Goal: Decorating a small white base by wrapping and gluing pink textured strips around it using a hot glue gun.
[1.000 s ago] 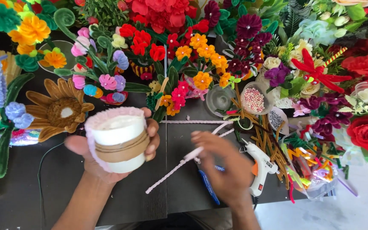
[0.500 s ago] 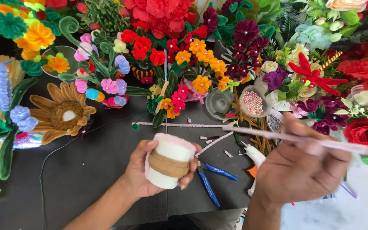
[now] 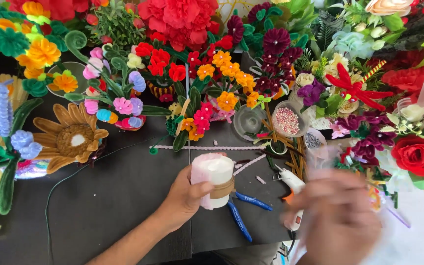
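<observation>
Left hand (image 3: 185, 196) grip pinches white cylindrical pot with tan band (image 3: 213, 180), pink fuzz partly wrapped; right hand (image 3: 337, 221) blurred (grip indistinct).

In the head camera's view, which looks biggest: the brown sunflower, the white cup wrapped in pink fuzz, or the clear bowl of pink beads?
1. Brown fuzzy sunflower
2. White cup wrapped in pink fuzz, held in the left hand
3. Clear round bowl of pink beads

The cup sits closer to the camera, so its rank is less sure.

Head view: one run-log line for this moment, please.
left hand: holds pink-white roll | right hand: blurred, grip unclear | blue pliers: on black table | glue gun: beside
</observation>
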